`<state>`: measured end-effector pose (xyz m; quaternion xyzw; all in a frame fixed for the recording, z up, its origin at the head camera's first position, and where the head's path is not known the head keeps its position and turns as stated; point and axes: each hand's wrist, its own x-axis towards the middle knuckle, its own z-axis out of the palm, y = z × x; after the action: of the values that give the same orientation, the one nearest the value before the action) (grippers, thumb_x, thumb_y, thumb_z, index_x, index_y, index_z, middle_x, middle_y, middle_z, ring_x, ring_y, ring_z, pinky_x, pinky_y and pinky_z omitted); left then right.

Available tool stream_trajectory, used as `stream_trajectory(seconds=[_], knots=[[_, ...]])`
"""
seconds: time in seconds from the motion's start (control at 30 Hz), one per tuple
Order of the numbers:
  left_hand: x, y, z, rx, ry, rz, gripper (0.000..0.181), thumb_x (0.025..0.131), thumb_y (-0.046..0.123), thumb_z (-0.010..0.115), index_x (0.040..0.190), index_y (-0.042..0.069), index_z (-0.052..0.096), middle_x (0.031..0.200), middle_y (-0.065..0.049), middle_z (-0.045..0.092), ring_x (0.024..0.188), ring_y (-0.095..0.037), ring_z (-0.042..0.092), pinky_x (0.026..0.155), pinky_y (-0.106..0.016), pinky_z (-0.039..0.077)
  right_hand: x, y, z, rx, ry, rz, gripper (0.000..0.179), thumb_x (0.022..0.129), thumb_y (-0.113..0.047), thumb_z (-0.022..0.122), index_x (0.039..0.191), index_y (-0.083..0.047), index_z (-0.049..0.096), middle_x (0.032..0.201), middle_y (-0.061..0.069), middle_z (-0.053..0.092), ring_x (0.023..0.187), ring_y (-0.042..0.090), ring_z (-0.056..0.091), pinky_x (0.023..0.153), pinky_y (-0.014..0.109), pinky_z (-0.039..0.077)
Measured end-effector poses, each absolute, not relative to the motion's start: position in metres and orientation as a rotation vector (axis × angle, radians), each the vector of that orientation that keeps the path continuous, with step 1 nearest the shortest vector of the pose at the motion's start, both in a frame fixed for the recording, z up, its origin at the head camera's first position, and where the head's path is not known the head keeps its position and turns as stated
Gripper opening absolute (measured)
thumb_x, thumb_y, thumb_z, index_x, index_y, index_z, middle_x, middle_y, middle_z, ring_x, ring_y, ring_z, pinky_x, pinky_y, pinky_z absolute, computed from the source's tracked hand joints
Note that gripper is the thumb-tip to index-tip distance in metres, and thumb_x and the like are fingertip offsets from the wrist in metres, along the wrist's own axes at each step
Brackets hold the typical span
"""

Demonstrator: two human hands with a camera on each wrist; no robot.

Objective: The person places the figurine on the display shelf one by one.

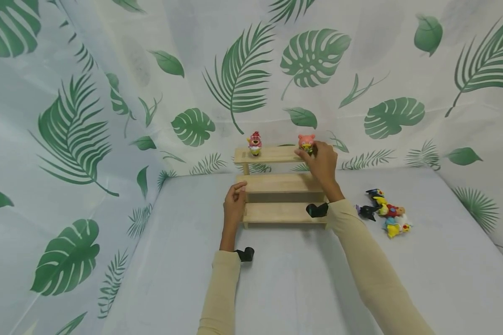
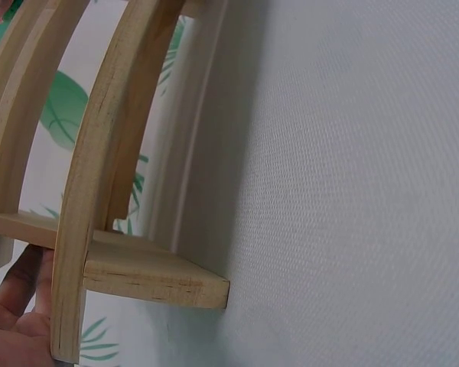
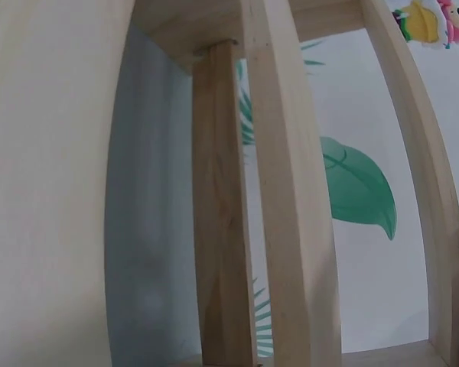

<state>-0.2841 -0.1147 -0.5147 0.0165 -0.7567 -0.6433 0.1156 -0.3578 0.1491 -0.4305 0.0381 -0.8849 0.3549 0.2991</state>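
While the left hand [image 1: 234, 201] gripped the rack [image 1: 282, 183] by its left side, the right hand [image 1: 324, 164] pinched the pink figure [image 1: 306, 139] at the top shelf's [image 1: 276, 155] right end; bracing firmly and releasing gently seemed wisest.

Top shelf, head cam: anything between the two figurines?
Only bare top board in the head view, from the left figurine to the thumb of the right hand, which holds the pink-eared figurine.
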Motion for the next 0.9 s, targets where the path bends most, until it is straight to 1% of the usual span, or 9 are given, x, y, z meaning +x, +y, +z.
stream_trajectory(seconds=[0.07, 0.1, 0.17, 0.27, 0.37, 0.43, 0.5, 0.7, 0.9], knots=[[-0.2835, -0.1146, -0.5145, 0.054, -2.217, -1.884, 0.028, 0.100, 0.036, 0.054, 0.123, 0.024, 0.066, 0.087, -0.028, 0.064, 0.069, -0.031, 0.056, 0.054, -0.024, 0.040, -0.3577, 0.1491, -0.4306, 0.122, -2.336, 0.949, 0.045, 0.083, -0.037, 0.078, 0.076, 0.001, 0.055, 0.070, 0.014, 0.050, 0.068, 0.030, 0.044, 0.074, 0.051, 0.036], [-0.2853, -0.1152, -0.5185, 0.050, -2.209, -1.882, 0.027, 0.100, 0.039, 0.055, 0.122, 0.027, 0.066, 0.086, -0.027, 0.064, 0.067, -0.024, 0.054, 0.053, -0.024, 0.040, -0.3576, 0.1490, -0.4306, 0.128, -2.335, 0.951, 0.044, 0.083, -0.037, 0.078, 0.077, 0.001, 0.055, 0.070, 0.014, 0.050, 0.068, 0.029, 0.043, 0.074, 0.050, 0.035], [-0.2850, -0.1152, -0.5176, 0.046, -2.202, -1.879, 0.027, 0.100, 0.039, 0.054, 0.121, 0.028, 0.066, 0.084, -0.025, 0.063, 0.064, -0.016, 0.051, 0.052, -0.023, 0.040, -0.3571, 0.1490, -0.4300, 0.137, -2.339, 0.965, 0.043, 0.084, -0.036, 0.077, 0.082, 0.002, 0.058, 0.073, 0.017, 0.052, 0.070, 0.031, 0.045, 0.077, 0.051, 0.036], [-0.2855, -0.1150, -0.5179, 0.048, -2.205, -1.869, 0.025, 0.100, 0.039, 0.054, 0.120, 0.029, 0.066, 0.083, -0.024, 0.062, 0.062, -0.009, 0.050, 0.053, -0.023, 0.041, -0.3567, 0.1496, -0.4299, 0.126, -2.367, 0.983, 0.044, 0.085, -0.035, 0.077, 0.095, 0.006, 0.063, 0.082, 0.022, 0.058, 0.080, 0.036, 0.051, 0.087, 0.055, 0.037], [-0.2853, -0.1149, -0.5174, 0.057, -2.212, -1.855, 0.024, 0.100, 0.038, 0.055, 0.119, 0.029, 0.066, 0.082, -0.023, 0.062, 0.061, -0.008, 0.049, 0.055, -0.024, 0.041, -0.3556, 0.1502, -0.4297, 0.109, -2.399, 0.995, 0.049, 0.085, -0.033, 0.076, 0.109, 0.007, 0.064, 0.095, 0.025, 0.063, 0.093, 0.040, 0.055, 0.096, 0.058, 0.035], [-0.2853, -0.1148, -0.5171, 0.058, -2.220, -1.846, 0.023, 0.100, 0.037, 0.054, 0.119, 0.030, 0.066, 0.082, -0.022, 0.062, 0.061, -0.008, 0.050, 0.055, -0.024, 0.041, -0.3551, 0.1506, -0.4294, 0.108, -2.405, 1.000, 0.051, 0.085, -0.031, 0.077, 0.115, 0.008, 0.063, 0.101, 0.026, 0.064, 0.099, 0.041, 0.056, 0.099, 0.059, 0.034], [-0.2850, -0.1147, -0.5166, 0.055, -2.223, -1.840, 0.023, 0.101, 0.037, 0.053, 0.119, 0.031, 0.066, 0.081, -0.023, 0.062, 0.060, -0.009, 0.049, 0.054, -0.025, 0.041, -0.3547, 0.1509, -0.4289, 0.109, -2.404, 1.009, 0.052, 0.085, -0.031, 0.077, 0.116, 0.008, 0.062, 0.103, 0.026, 0.064, 0.101, 0.042, 0.056, 0.100, 0.059, 0.034], [-0.2860, -0.1137, -0.5174, 0.050, -2.221, -1.849, 0.023, 0.101, 0.036, 0.054, 0.119, 0.031, 0.066, 0.082, -0.024, 0.062, 0.060, -0.010, 0.050, 0.053, -0.024, 0.040, -0.3562, 0.1518, -0.4314, 0.080, -2.389, 1.004, 0.053, 0.084, -0.030, 0.077, 0.117, 0.008, 0.062, 0.104, 0.027, 0.064, 0.100, 0.041, 0.055, 0.099, 0.058, 0.035], [-0.2858, -0.1127, -0.5189, 0.068, -2.230, -1.849, 0.023, 0.100, 0.037, 0.054, 0.118, 0.031, 0.066, 0.084, -0.025, 0.063, 0.062, -0.010, 0.051, 0.055, -0.024, 0.041, -0.3576, 0.1518, -0.4345, 0.080, -2.364, 1.003, 0.048, 0.084, -0.029, 0.078, 0.111, 0.008, 0.064, 0.092, 0.024, 0.063, 0.088, 0.038, 0.054, 0.093, 0.057, 0.036]])
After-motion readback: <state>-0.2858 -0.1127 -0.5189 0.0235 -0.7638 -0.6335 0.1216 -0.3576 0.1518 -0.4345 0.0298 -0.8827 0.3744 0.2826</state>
